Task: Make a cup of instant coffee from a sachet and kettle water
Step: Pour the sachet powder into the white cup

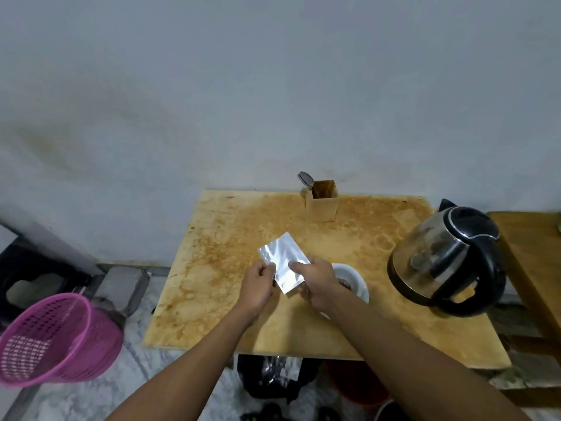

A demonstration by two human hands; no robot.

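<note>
1. Sachet (282,262) position: silver foil, held in the air over the table (212,238), just left of the white cup (353,276). Your left hand (258,288) pinches its left edge, fingers curled closed on the foil. Your right hand (315,282) has thumb on top and fingers beneath its lower right part, also closed on it. Whether the top is torn yet, you cannot tell from this view.

2. Risk, spill on opening: the sachet sits beside the cup, not over it. If you tear it with a sharp pull here, powder would likely scatter on the stained table. Move it above the cup mouth first.

3. Risk, knocked cup: your right wrist hides part of the cup and looks to be very near its rim. A sideways jerk during the tear could tip it. Something brown seems to sit inside; contents unclear.

4. Risk, poor tear: smooth foil held by flat pinches may slip or rip crooked, leaving powder trapped in a corner.

5. Risk, kettle (446,262): it stands to the right of the cup, handle toward you. If the water is hot, a hurried reach across the cup could mean a splash or scald. Water level is hard to read.

6. Spoon (306,179): upright in the wooden holder (322,205) at the far edge, reachable for stirring.

7. Pink basket (57,335): on the floor at left, for the empty sachet.
</note>
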